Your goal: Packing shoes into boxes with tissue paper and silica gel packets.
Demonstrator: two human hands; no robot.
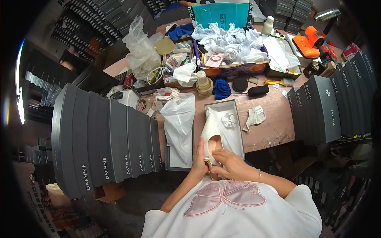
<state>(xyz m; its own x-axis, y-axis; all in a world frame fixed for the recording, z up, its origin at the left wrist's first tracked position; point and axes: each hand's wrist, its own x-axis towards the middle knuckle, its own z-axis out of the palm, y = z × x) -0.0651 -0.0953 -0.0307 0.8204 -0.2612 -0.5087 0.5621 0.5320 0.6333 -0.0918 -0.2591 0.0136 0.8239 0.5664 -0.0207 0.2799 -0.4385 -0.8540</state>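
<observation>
A cream pointed-toe pump is in front of me, its toe pointing away over the open shoe box. My left hand is closed around its left side. My right hand grips the other side near the heel, fingers at the rim of the opening and thumb by the back. A pearl-like ornament shows at the heel end between both hands. Under the toe, the grey shoe box with a white inside holds a crumpled ball of paper. White tissue lies over the box lid to the left.
Stacked dark shoe boxes stand at left and right. Behind are a carton of crumpled white paper, a pump bottle, a blue cloth, a yellow-handled brush and an orange tool. A small pouch lies right of the box.
</observation>
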